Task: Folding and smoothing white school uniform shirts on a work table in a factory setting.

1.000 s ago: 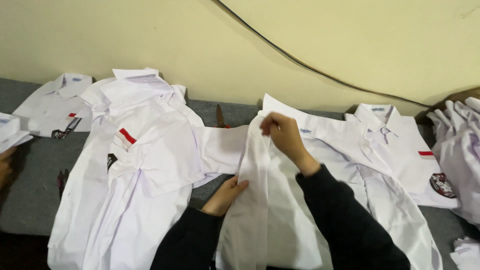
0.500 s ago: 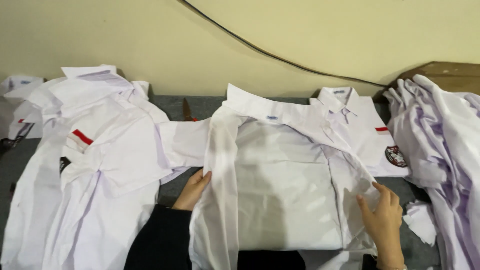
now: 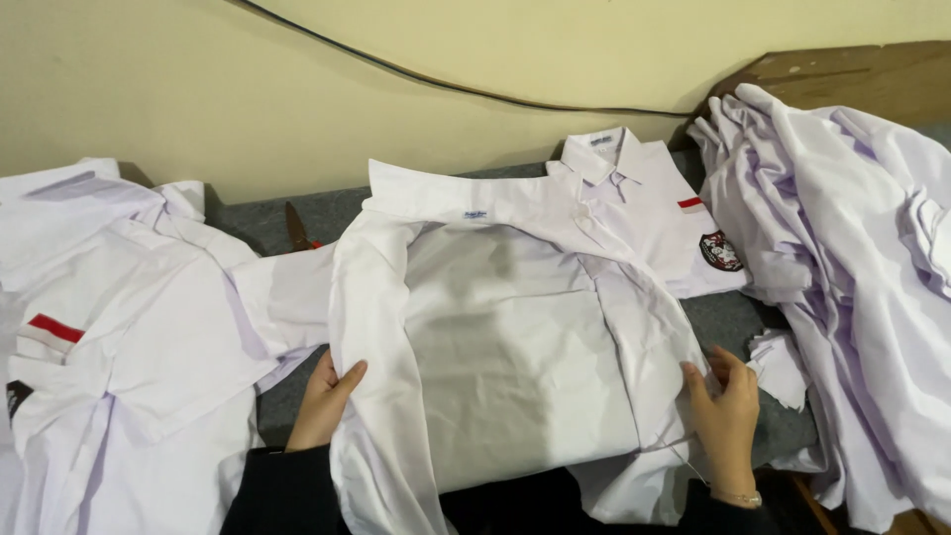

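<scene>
White shirt [image 3: 515,347] spread back-up at the bench's near edge, collar toward the wall. Left hand [image 3: 322,401] clamped on its folded left side, right hand [image 3: 723,416] pinching the right edge.

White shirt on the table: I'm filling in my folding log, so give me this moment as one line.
left hand: grips folded left edge | right hand: holds right edge | white shirt: face down, sides folded in | grey table | loose shirt pile: right

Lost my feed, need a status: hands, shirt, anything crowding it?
Left hand pinching folded left edge of white shirt. Right hand on right edge. Shirt pile close right, folded shirt behind.
</scene>
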